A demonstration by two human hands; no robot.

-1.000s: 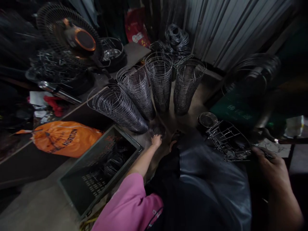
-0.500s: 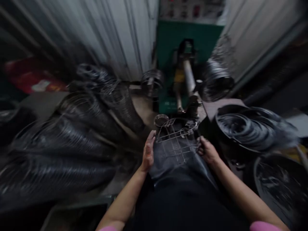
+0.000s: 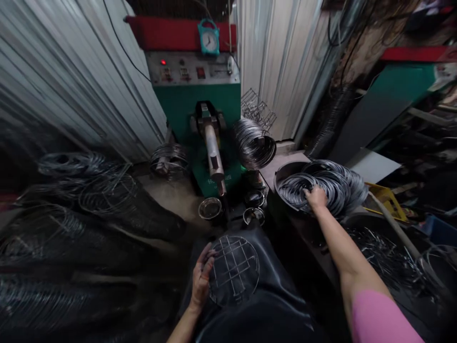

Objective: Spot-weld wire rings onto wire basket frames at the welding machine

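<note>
A round wire rack (image 3: 233,271), a grid of straight wires with a ring at its edge, lies over the dark apron (image 3: 285,295) on my lap. My left hand (image 3: 202,278) has its thumb and fingers closed on the rack's left edge. Off to the right, my right hand (image 3: 316,197) reaches into a round black basin (image 3: 280,174) heaped with metal wire rings (image 3: 337,183). Its fingers are closed on rings at the near side of the heap; how many they grip is hidden.
Ahead stands a green machine (image 3: 167,102) with a metal arm (image 3: 213,147). Small round dishes (image 3: 210,208) sit before it. Wire coils (image 3: 253,143) hang beside it, and long ring stacks (image 3: 64,238) lie left. A tub of wire pieces (image 3: 385,262) stands right.
My right hand has left the wire rack and moved right into the heap of rings. The rack has come down flat onto my lap, with my left hand at its edge. My view has swung right.
</note>
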